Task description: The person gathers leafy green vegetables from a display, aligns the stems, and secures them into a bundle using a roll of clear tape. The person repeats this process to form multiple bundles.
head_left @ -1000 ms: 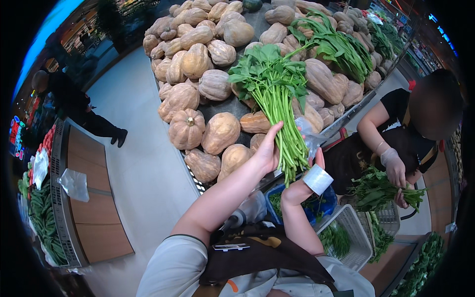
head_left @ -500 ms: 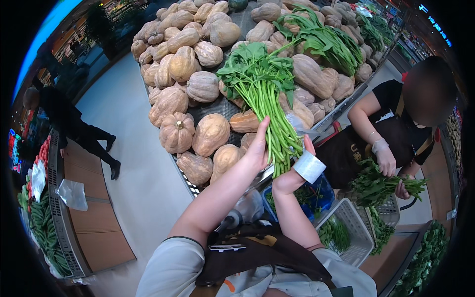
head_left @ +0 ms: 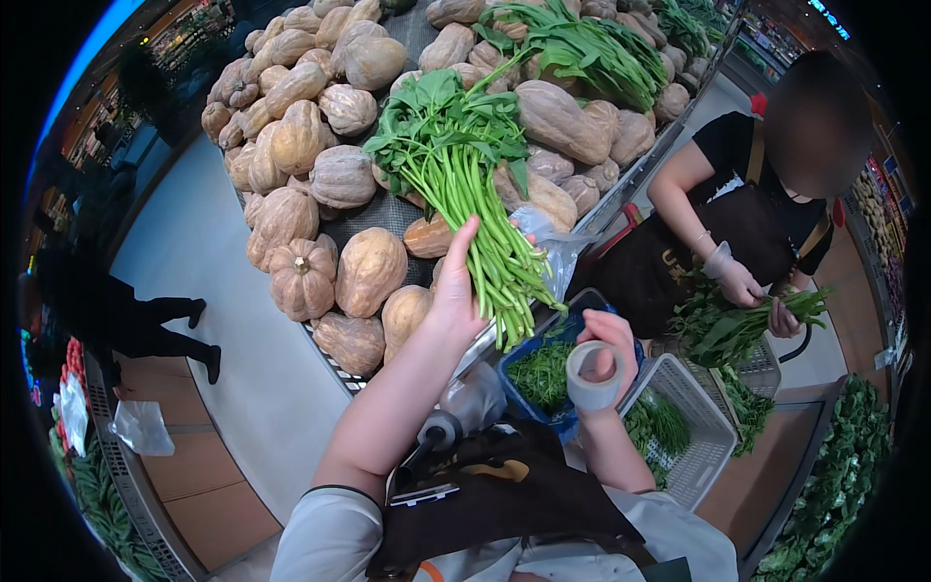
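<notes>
Left hand (head_left: pixel 456 291): we grip a bunch of long-stemmed greens (head_left: pixel 465 184) around the stems, fingers closed on it, thumb up along the stalks.
Right hand (head_left: pixel 606 354): we hold a roll of tape (head_left: pixel 592 378), fingers wrapped round its ring; it sits just right of the cut stem ends and a little lower.
Long axis: the bunch runs from the cut ends near the blue crate (head_left: pixel 567 422) up and leftward to the leaves, which lie over the pumpkins (head_left: pixel 310 175) on the display.
Nearer hand: our left already holds the stems; our right is near, not touching.
Change: against the earlier frames, our right hand has dropped away from the stems and turned the roll's hole toward us; the bunch stays held.
Nearby: a co-worker's gloved hand (head_left: pixel 737 281) sorts other greens.
</notes>
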Action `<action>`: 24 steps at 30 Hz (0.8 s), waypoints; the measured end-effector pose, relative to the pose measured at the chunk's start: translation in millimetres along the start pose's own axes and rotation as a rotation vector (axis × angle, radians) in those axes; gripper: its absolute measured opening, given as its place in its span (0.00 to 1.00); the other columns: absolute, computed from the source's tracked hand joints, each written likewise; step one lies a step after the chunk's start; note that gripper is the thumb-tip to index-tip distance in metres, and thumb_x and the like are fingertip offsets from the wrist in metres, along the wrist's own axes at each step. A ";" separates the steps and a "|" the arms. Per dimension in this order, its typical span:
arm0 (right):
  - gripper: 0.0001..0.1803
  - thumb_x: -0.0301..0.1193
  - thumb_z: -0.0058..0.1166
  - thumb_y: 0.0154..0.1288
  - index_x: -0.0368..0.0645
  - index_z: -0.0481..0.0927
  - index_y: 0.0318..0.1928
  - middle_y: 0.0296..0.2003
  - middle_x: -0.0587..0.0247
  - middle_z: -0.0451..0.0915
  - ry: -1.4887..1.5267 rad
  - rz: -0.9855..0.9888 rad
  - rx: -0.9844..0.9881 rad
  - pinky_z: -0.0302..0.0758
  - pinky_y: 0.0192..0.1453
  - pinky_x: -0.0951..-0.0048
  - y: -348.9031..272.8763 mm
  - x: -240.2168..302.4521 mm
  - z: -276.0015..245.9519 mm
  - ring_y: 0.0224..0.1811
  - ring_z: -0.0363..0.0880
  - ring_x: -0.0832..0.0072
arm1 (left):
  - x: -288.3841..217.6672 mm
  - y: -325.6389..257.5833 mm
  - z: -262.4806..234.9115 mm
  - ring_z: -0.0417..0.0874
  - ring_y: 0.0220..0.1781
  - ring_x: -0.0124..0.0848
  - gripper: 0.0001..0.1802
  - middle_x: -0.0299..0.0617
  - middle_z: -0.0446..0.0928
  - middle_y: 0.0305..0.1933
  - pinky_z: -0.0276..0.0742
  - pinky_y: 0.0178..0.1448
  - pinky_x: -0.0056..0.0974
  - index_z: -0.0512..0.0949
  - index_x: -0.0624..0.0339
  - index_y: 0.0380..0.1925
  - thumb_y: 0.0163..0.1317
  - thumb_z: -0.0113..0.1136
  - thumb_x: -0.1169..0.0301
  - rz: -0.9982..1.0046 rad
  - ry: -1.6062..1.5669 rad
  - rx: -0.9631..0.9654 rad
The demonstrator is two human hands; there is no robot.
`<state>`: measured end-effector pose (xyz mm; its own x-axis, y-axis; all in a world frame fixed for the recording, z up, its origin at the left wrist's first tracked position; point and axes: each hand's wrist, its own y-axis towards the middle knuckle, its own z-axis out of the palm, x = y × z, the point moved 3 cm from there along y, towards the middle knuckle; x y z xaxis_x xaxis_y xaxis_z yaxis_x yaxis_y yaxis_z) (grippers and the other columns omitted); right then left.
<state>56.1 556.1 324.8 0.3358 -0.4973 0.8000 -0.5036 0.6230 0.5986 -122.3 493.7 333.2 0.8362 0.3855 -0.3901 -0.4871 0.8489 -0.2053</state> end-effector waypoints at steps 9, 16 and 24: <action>0.07 0.33 0.57 0.48 0.49 0.80 0.30 0.62 0.52 0.62 0.008 0.067 1.018 0.75 0.40 0.66 52.0 69.8 53.0 0.36 0.80 0.60 | 5.1 6.3 -4.1 0.76 0.48 0.38 0.25 0.41 0.74 0.46 0.76 0.50 0.47 0.70 0.59 0.48 0.58 0.53 0.52 -0.005 0.044 -0.070; 0.18 0.43 0.56 0.56 0.37 0.80 0.32 0.50 0.47 0.75 0.549 0.678 0.630 0.75 0.38 0.75 54.3 -40.8 -51.5 0.35 0.79 0.71 | -8.9 -3.5 -16.6 0.76 0.49 0.41 0.28 0.45 0.74 0.48 0.75 0.52 0.47 0.69 0.63 0.51 0.59 0.52 0.53 -0.054 0.076 -0.115; 0.10 0.21 0.47 0.56 0.40 0.80 0.37 0.35 0.69 0.78 0.099 0.973 0.398 0.70 0.41 0.80 -37.9 -93.5 -52.7 0.38 0.74 0.82 | -42.0 -29.0 -24.2 0.78 0.44 0.40 0.32 0.49 0.73 0.52 0.79 0.47 0.46 0.62 0.64 0.58 0.61 0.49 0.53 -0.055 0.180 -0.030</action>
<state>85.7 610.9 229.5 -0.2984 0.1731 0.9386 -0.8096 0.4748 -0.3450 -149.4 444.1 333.8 0.8045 0.2659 -0.5311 -0.4517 0.8545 -0.2566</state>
